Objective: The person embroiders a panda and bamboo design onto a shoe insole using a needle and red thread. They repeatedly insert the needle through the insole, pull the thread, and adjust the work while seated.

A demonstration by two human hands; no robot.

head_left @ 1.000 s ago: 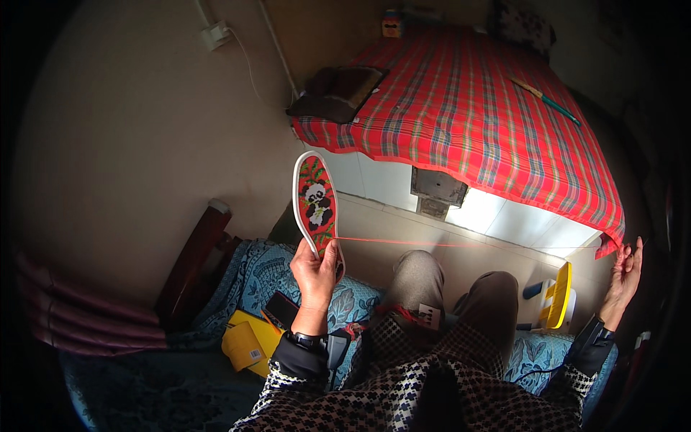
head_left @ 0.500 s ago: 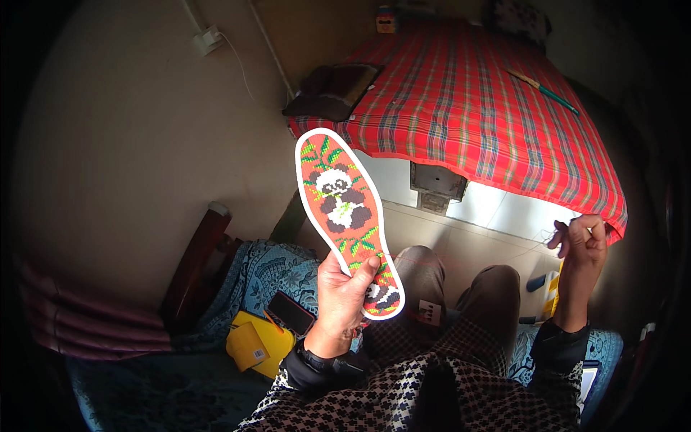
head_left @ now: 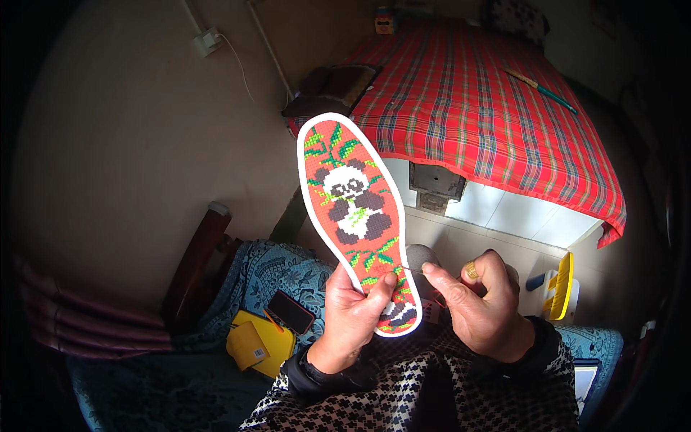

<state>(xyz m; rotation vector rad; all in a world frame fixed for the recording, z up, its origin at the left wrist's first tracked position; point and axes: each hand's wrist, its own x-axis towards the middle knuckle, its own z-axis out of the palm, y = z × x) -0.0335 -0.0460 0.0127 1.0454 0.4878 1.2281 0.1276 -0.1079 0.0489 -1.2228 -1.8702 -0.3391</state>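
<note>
My left hand (head_left: 353,317) grips an embroidered shoe insole (head_left: 349,209) near its heel end, thumb flat on the face. The insole tilts with its toe end up and left. It has a white border, a red ground, a stitched panda and green leaves. Just right of its edge is my right hand (head_left: 489,302), closed in a pinch, with a gold ring-like thimble (head_left: 471,270) on one finger. A thin dark thread (head_left: 414,269) runs between the insole and the right thumb; whether a needle is in the pinch cannot be made out.
Ahead stands a table with a red plaid cloth (head_left: 475,122), bearing a green-and-tan stick (head_left: 540,88). On the blue patterned seat cover at left lie a phone (head_left: 290,312) and a yellow folder (head_left: 277,353). A yellow-and-white object (head_left: 559,291) stands at right.
My right hand has come in from the far right to beside the insole, and the long stretched thread has shortened. The insole has shifted slightly right and appears turned more to face me.
</note>
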